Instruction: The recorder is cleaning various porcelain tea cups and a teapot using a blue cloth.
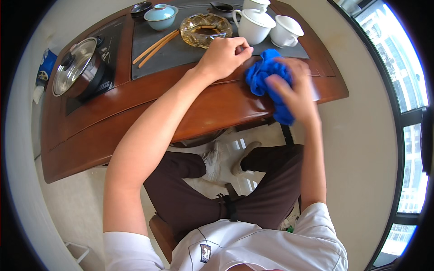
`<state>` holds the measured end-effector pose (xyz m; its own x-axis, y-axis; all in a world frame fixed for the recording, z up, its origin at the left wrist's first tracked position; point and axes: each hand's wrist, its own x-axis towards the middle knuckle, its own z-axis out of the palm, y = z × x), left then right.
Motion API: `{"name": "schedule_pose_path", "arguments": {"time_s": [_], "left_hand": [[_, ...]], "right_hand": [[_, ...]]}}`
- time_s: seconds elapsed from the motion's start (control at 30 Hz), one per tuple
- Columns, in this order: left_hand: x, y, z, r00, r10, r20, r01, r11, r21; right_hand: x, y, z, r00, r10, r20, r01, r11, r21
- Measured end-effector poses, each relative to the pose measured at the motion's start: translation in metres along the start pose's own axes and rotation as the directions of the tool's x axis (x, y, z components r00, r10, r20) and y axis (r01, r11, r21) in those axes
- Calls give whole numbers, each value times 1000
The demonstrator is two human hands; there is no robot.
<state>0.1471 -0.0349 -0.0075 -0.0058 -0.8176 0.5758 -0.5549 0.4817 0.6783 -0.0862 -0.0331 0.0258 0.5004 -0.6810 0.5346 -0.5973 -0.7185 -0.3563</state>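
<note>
My right hand (pixel 293 88), blurred, is at a crumpled blue cloth (pixel 268 73) at the right part of the wooden table's front edge; whether its fingers grip the cloth is unclear. Part of the cloth hangs over the edge. Curled, my left hand (pixel 225 56) rests by the tray's front edge, just in front of an amber glass ashtray (pixel 190 32) with dark liquid in it. Nothing shows in its fingers. A lidded white cup (pixel 254 28) stands behind and between the hands, with another lidded white cup (pixel 284 32) to its right.
On the dark stone tray (pixel 169 56) lie wooden chopsticks (pixel 156 48), left of the ashtray. Behind are a light-blue lidded bowl (pixel 160 17), a dark pitcher (pixel 222 9) and small dark bowls (pixel 141 9). A glass-lidded steel pot (pixel 79 71) stands on an induction cooker (pixel 110 50) at the left.
</note>
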Motion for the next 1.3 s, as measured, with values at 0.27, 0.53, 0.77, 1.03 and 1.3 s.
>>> {"name": "schedule_pose_path", "arguments": {"time_s": [0.27, 0.53, 0.77, 1.03, 1.3], "left_hand": [[-2, 0, -6, 998, -70, -1, 70, 998, 7], [-6, 8, -10, 998, -45, -35, 44, 999, -20], [-5, 4, -13, 996, -1, -88, 2, 1000, 16], [-7, 9, -13, 990, 107, -96, -98, 991, 91], [-6, 7, -12, 995, 54, -89, -47, 996, 80]], "right_hand": [[-5, -4, 21, 999, -11, 53, 18, 989, -145], [6, -4, 22, 994, 93, 60, -86, 989, -118], [40, 12, 24, 973, 227, 51, -226, 974, -28], [103, 43, -22, 970, 234, 65, -240, 965, 107], [191, 45, -35, 844, -400, 357, 322, 910, 260]]}}
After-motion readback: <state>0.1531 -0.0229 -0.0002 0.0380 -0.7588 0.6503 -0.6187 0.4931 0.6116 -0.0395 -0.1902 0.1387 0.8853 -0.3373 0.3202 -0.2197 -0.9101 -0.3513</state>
